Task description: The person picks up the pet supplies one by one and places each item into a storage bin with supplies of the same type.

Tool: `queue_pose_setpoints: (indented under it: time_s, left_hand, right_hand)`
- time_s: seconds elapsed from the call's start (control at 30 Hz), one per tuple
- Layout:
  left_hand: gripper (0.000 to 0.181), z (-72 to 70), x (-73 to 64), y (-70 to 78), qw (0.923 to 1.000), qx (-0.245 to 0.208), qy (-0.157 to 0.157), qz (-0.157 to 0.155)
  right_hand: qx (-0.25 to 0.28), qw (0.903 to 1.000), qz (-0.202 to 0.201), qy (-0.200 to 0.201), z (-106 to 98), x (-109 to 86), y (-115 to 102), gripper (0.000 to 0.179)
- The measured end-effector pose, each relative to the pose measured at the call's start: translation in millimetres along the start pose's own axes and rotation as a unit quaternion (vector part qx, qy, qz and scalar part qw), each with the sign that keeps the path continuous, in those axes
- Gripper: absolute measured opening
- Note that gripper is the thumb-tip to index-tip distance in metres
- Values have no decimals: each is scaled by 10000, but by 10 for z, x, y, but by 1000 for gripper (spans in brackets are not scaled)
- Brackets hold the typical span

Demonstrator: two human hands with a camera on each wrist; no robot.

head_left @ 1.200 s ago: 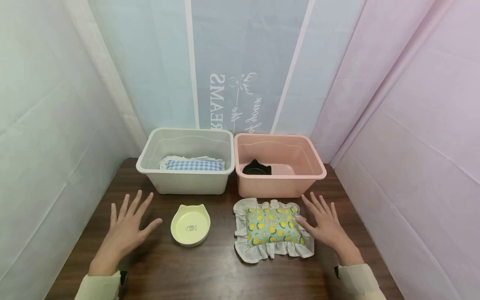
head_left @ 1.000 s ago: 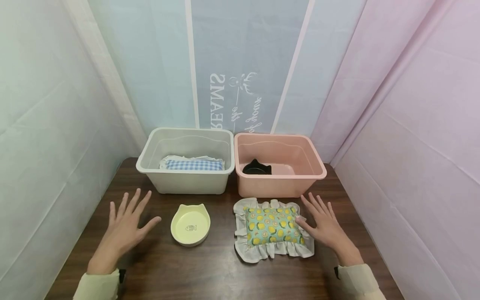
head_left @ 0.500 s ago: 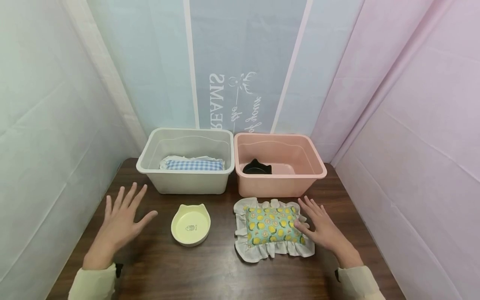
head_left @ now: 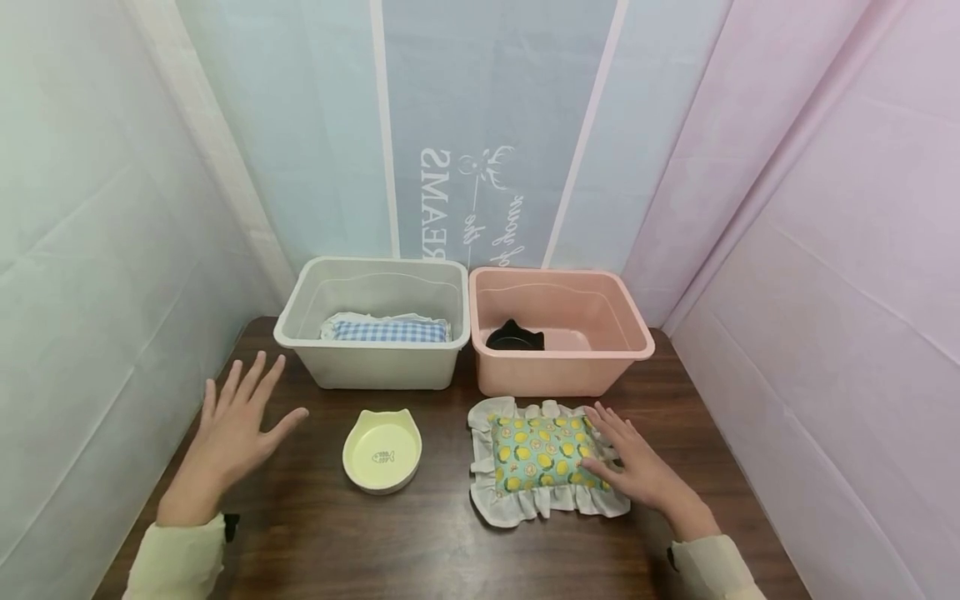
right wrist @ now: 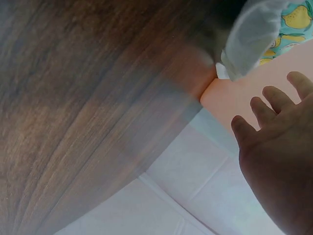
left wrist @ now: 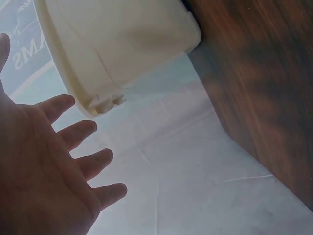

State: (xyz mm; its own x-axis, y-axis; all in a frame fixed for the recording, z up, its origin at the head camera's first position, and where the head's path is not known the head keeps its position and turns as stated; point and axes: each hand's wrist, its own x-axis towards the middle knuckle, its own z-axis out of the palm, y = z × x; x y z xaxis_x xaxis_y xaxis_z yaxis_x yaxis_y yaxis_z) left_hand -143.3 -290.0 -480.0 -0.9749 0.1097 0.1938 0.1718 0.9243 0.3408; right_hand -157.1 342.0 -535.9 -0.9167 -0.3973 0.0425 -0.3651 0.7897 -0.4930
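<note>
My left hand (head_left: 232, 437) is spread over the left of the table with nothing in it. To its right lies a pale yellow cat-eared bowl (head_left: 382, 450) with a fish drawn inside. A small lemon-print pillow (head_left: 543, 454) with a white ruffled border lies at the right. My right hand (head_left: 637, 467) overlaps the pillow's right edge in the head view, fingers extended. From the right wrist, the pillow's white ruffle (right wrist: 254, 39) shows beyond the fingertips. In the left wrist view the hand (left wrist: 44, 166) has its fingers apart, close to the grey bin (left wrist: 127, 39).
At the table's back stand a light grey bin (head_left: 375, 367) and a pink bin (head_left: 555, 375), side by side. Inside the grey one is a blue checked pillow (head_left: 390, 331); the pink one holds a black cat-eared bowl (head_left: 514, 337). Pale cloth walls (head_left: 825, 292) enclose the table.
My left hand has drifted left and slightly up, away from the yellow bowl. My right hand has shifted a little left, further over the lemon pillow's edge. Bowls, pillows and bins are unmoved.
</note>
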Motion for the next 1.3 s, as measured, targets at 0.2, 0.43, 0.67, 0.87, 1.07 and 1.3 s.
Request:
queue_pose_setpoints:
  time_s: [0.2,0.43,0.67,0.87,1.07,1.3]
  left_hand:
    - [96,-65,63,-10,9999,9,94,103]
    - [97,-137,106,7,9999,17,97,134]
    - [97,-199,168,21,9996,39,129,257]
    - [96,-246,230,27,9995,31,80,288]
    - [95,-287,303,25,9996,30,36,296]
    - [95,-300,390,5,9993,106,1,345]
  right_hand:
    - [2,9996,-265,19,34,2,27,87]
    - [-117,9990,-437,45,62,-4,39,88]
    - [-97,9987,-490,-37,61,-9,44,88]
    - [-116,9982,-586,-24,65,-12,57,90]
    - [-54,9973,-738,-13,54,-18,57,91]
    - [24,9972,-732,-118,66,-12,87,93]
